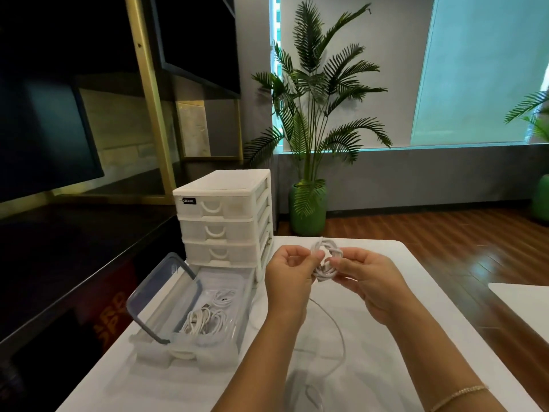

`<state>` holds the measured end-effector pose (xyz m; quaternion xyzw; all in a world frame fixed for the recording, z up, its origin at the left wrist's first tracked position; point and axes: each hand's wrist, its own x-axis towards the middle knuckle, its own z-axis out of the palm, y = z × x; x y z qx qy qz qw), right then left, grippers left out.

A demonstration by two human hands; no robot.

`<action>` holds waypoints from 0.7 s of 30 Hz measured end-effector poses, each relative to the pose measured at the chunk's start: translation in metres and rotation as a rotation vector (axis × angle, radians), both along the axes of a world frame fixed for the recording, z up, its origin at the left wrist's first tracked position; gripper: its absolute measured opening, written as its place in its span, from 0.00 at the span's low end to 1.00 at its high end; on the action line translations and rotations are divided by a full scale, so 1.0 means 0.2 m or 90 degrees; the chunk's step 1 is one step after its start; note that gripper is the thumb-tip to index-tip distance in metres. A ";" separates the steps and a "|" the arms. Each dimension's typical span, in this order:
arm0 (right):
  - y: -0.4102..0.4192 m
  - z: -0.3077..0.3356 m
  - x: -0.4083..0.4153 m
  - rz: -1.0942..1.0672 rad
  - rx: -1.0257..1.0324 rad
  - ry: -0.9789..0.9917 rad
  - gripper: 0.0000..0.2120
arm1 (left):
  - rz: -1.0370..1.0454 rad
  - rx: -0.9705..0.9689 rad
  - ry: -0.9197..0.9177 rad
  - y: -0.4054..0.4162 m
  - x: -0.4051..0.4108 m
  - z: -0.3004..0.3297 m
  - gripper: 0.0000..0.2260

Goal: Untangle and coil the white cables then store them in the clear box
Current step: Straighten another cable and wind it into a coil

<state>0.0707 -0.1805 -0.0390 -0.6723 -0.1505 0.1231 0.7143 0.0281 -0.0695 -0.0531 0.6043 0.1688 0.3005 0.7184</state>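
In the clear box (190, 304) lie coiled cables (205, 319); both hands (286, 272) pinch another coil (326, 260).

I see an office or lounge room: dark monitor screen (44, 138), black gold-framed shelving unit (154, 93), potted green palm plant (315, 114), polished wooden floor (445, 239).

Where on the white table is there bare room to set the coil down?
Bare tabletop lies right of the right hand, out to the table's right edge, and beyond the coil toward the far edge. The left is crowded: drawer unit, clear box with lid, loose cable tail below the left hand.
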 end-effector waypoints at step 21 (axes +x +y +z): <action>1.00 -0.06 -0.04 0.110 -0.397 -0.084 0.07 | 0.135 0.334 0.291 0.91 -0.33 0.02 0.08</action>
